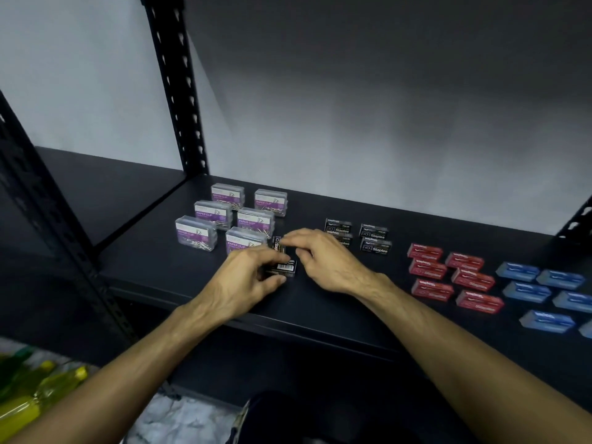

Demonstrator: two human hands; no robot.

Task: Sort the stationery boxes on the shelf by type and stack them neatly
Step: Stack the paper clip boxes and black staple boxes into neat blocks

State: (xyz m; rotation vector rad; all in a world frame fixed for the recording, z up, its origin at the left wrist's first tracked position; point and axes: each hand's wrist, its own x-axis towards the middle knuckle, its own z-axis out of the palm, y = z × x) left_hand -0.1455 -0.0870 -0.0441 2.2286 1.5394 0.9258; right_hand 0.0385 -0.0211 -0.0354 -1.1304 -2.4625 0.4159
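Observation:
Several clear paper clip boxes with purple labels stand in two rows at the left of the dark shelf. Black staple boxes sit in the middle, red staple boxes to their right, blue staple boxes at the far right. My left hand grips a black staple box lying barcode side up near the shelf's front. My right hand pinches a second black staple box just behind it, partly hidden by my fingers.
A black perforated upright post rises behind the paper clip boxes, another stands at the front left. A grey wall backs the shelf. Yellow-green bottles lie below at the lower left, over a pale marbled floor.

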